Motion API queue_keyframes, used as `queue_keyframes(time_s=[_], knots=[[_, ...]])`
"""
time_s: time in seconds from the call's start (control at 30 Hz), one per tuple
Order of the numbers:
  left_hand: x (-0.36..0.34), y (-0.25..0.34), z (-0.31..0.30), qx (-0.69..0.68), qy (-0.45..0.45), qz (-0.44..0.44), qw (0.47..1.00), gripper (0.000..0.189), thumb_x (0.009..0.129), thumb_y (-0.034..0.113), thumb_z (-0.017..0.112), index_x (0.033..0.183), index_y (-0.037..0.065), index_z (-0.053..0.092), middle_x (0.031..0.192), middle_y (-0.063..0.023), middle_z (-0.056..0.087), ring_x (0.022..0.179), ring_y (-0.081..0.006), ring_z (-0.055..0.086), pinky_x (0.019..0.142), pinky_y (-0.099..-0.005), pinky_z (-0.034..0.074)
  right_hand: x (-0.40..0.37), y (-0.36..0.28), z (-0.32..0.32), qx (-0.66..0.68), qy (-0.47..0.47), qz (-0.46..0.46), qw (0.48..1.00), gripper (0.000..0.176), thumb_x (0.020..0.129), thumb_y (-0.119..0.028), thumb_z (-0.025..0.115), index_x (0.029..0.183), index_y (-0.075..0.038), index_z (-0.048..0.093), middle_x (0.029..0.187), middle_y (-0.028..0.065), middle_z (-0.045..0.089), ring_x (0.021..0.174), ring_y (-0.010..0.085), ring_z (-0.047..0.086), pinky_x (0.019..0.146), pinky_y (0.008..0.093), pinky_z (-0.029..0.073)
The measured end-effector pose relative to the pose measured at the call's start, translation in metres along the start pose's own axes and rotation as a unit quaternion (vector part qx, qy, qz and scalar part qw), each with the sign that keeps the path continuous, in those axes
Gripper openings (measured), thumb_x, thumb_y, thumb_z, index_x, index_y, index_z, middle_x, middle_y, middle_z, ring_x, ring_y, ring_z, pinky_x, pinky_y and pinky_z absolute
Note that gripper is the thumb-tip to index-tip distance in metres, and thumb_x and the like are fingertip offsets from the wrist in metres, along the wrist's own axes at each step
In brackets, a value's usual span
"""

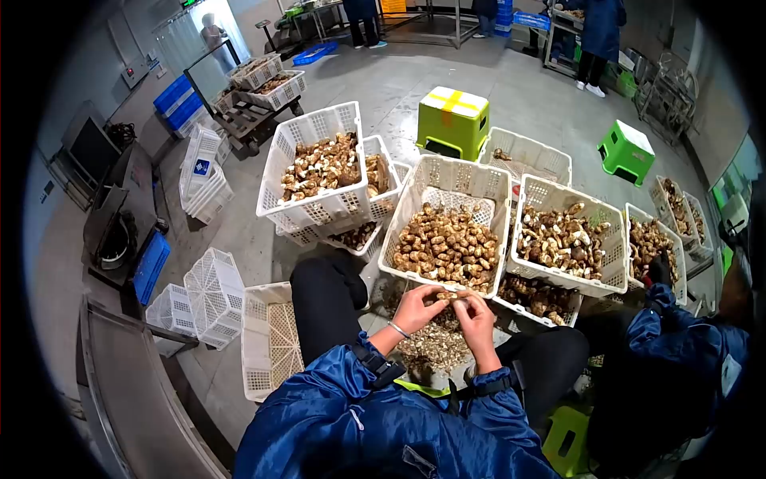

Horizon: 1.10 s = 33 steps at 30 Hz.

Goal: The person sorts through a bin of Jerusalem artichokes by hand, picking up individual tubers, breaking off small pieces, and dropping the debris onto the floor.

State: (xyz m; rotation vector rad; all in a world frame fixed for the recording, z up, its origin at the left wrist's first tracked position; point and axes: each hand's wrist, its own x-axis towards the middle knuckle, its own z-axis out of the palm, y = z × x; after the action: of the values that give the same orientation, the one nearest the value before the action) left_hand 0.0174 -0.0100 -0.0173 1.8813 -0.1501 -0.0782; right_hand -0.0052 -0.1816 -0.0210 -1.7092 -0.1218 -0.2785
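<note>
Between my knees, my left hand (416,310) and my right hand (476,319) meet with fingertips pinched on a small brown and white mushroom (444,296). Just beyond them a white perforated crate (412,185) holds many brown mushrooms (447,246). Below my hands, a heap of pale trimmings (431,345) lies on the floor. To the right, another white crate (614,259) holds mushrooms with white stems (561,238), above a lower crate of mushrooms.
Filled crates (307,209) stand ahead left; an empty crate (257,351) is by my left leg. Green stools (453,124) (626,152) stand beyond. A co-worker's sleeve (678,327) is close on my right. More people stand at the back.
</note>
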Motion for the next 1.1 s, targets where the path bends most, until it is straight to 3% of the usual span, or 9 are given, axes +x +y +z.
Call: queue_keyframes(time_s=[0.1, 0.17, 0.33, 0.43, 0.67, 0.8, 0.93, 0.97, 1.1], knots=[[0.0, -0.002, 0.0, -0.034, -0.014, -0.041, 0.998, 0.034, 0.084, 0.016, 0.072, 0.112, -0.002, 0.066, 0.095, -0.0063, 0.07, 0.082, -0.0093, 0.062, 0.073, -0.0267, 0.052, -0.003, -0.001, -0.002, 0.034, -0.011, 0.104, 0.994, 0.015, 0.091, -0.012, 0.064, 0.096, 0.002, 0.065, 0.083, -0.0009, 0.06, 0.068, 0.0048, 0.048, 0.059, 0.0231, 0.041], [0.0, 0.0, -0.001, -0.096, -0.023, -0.072, 0.993, 0.034, 0.086, 0.015, 0.072, 0.113, -0.004, 0.065, 0.089, -0.0032, 0.067, 0.077, -0.0059, 0.058, 0.069, -0.0253, 0.05, 0.002, 0.006, -0.007, 0.039, -0.008, 0.097, 0.995, 0.015, 0.091, -0.013, 0.064, 0.098, 0.0, 0.066, 0.079, -0.0032, 0.058, 0.067, 0.0041, 0.046, 0.058, 0.0224, 0.039], [0.003, -0.003, -0.003, -0.089, -0.031, -0.066, 0.993, 0.035, 0.085, 0.019, 0.072, 0.112, -0.003, 0.066, 0.102, -0.0082, 0.07, 0.088, -0.0124, 0.064, 0.08, -0.0281, 0.052, -0.001, 0.009, 0.0, 0.078, -0.023, 0.097, 0.992, 0.014, 0.093, -0.012, 0.063, 0.101, -0.001, 0.066, 0.081, -0.008, 0.056, 0.07, -0.0005, 0.044, 0.059, 0.0187, 0.035], [0.001, 0.0, -0.005, 0.056, -0.009, 0.042, 0.998, 0.034, 0.082, 0.017, 0.072, 0.11, 0.0, 0.067, 0.106, -0.0109, 0.069, 0.096, -0.0195, 0.067, 0.086, -0.0309, 0.051, 0.0, -0.004, -0.002, 0.098, -0.024, 0.17, 0.98, 0.015, 0.094, -0.013, 0.062, 0.1, -0.001, 0.066, 0.081, -0.0076, 0.056, 0.07, 0.0002, 0.044, 0.06, 0.0192, 0.036], [0.002, 0.01, -0.004, 0.063, 0.008, 0.115, 0.991, 0.027, 0.077, 0.011, 0.073, 0.101, 0.0, 0.067, 0.107, -0.0114, 0.069, 0.1, -0.0247, 0.067, 0.088, -0.0351, 0.052, 0.0, 0.007, 0.0, 0.035, -0.025, 0.049, 0.998, 0.017, 0.093, -0.015, 0.062, 0.102, -0.001, 0.068, 0.083, -0.0042, 0.061, 0.071, 0.0038, 0.05, 0.063, 0.0214, 0.041], [0.001, 0.009, -0.001, 0.078, 0.026, 0.142, 0.987, 0.026, 0.076, 0.009, 0.073, 0.1, 0.001, 0.068, 0.107, -0.0127, 0.068, 0.099, -0.0277, 0.067, 0.087, -0.0358, 0.053, 0.003, 0.014, -0.002, 0.14, -0.002, 0.152, 0.978, 0.017, 0.094, -0.014, 0.06, 0.102, -0.001, 0.068, 0.082, -0.0036, 0.061, 0.07, 0.0038, 0.049, 0.062, 0.0226, 0.041], [0.002, 0.015, -0.002, 0.074, 0.025, 0.146, 0.986, 0.026, 0.074, 0.008, 0.072, 0.099, 0.0, 0.067, 0.106, -0.0142, 0.068, 0.099, -0.0301, 0.066, 0.088, -0.0365, 0.052, 0.002, 0.01, -0.005, 0.095, -0.035, 0.132, 0.986, 0.018, 0.094, -0.015, 0.061, 0.103, 0.0, 0.066, 0.082, -0.0041, 0.061, 0.071, 0.0031, 0.05, 0.061, 0.0223, 0.04], [0.001, 0.016, -0.002, 0.071, 0.02, 0.14, 0.987, 0.026, 0.074, 0.008, 0.071, 0.099, 0.001, 0.066, 0.107, -0.0151, 0.067, 0.099, -0.0313, 0.066, 0.088, -0.0371, 0.052, 0.001, 0.01, 0.0, 0.054, -0.028, 0.061, 0.996, 0.018, 0.094, -0.015, 0.061, 0.104, 0.0, 0.066, 0.08, -0.0045, 0.061, 0.07, 0.0031, 0.05, 0.061, 0.0218, 0.041], [0.002, 0.002, 0.001, -0.005, -0.005, 0.038, 0.999, 0.029, 0.079, 0.011, 0.071, 0.106, 0.0, 0.066, 0.105, -0.0104, 0.069, 0.094, -0.0174, 0.066, 0.084, -0.031, 0.052, 0.005, 0.017, -0.003, 0.188, -0.002, 0.165, 0.968, 0.016, 0.093, -0.012, 0.063, 0.104, 0.0, 0.066, 0.086, -0.0012, 0.063, 0.071, 0.0039, 0.052, 0.064, 0.0192, 0.042]])
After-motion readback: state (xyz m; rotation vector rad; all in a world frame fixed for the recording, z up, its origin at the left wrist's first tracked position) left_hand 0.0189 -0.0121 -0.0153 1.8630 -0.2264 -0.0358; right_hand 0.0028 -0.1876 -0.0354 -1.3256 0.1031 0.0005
